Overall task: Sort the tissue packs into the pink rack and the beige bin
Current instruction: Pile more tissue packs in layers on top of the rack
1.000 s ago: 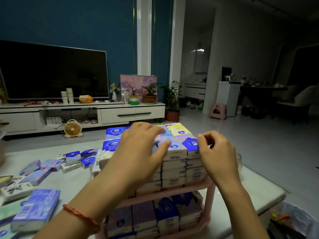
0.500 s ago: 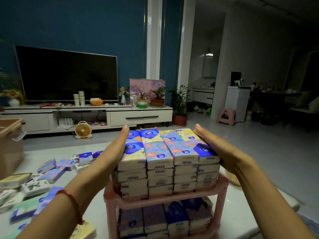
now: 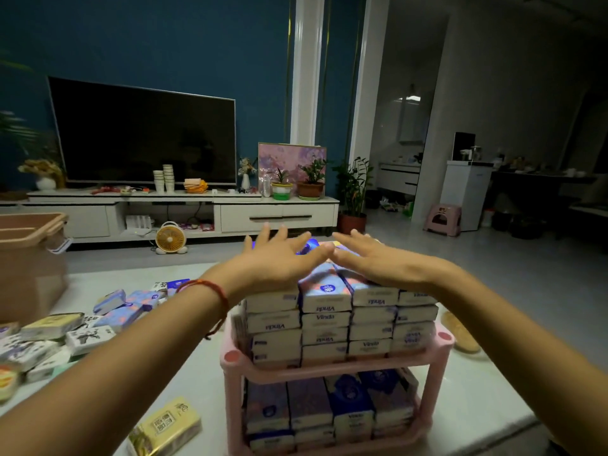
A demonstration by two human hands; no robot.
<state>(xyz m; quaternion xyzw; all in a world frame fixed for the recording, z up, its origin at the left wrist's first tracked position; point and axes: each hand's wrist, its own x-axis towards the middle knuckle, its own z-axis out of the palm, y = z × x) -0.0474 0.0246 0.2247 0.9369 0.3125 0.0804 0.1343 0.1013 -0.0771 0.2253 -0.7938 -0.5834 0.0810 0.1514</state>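
Observation:
A pink two-tier rack [image 3: 332, 368] stands on the table in front of me, both tiers packed with tissue packs. The upper stack [image 3: 325, 320] rises several packs high, blue and floral tops showing. My left hand [image 3: 279, 258] lies flat with straight fingers on the stack's top left. My right hand [image 3: 368, 258] lies flat on the top right, fingertips almost meeting the left's. The beige bin [image 3: 29, 251] stands at the table's far left. Loose tissue packs [image 3: 121, 307] lie scattered between the bin and the rack. A yellow pack [image 3: 167, 426] lies by the rack's front left leg.
A round woven coaster [image 3: 460, 332] lies on the table right of the rack. The table's right edge runs close to the rack. Beyond the table are a TV cabinet [image 3: 197, 209], a small fan [image 3: 170, 238] on the floor and a pink stool [image 3: 442, 218].
Both hands moved from the sides of the top stack onto its top, palms down with fingertips nearly touching. The view also shifted slightly left, showing more of the bin.

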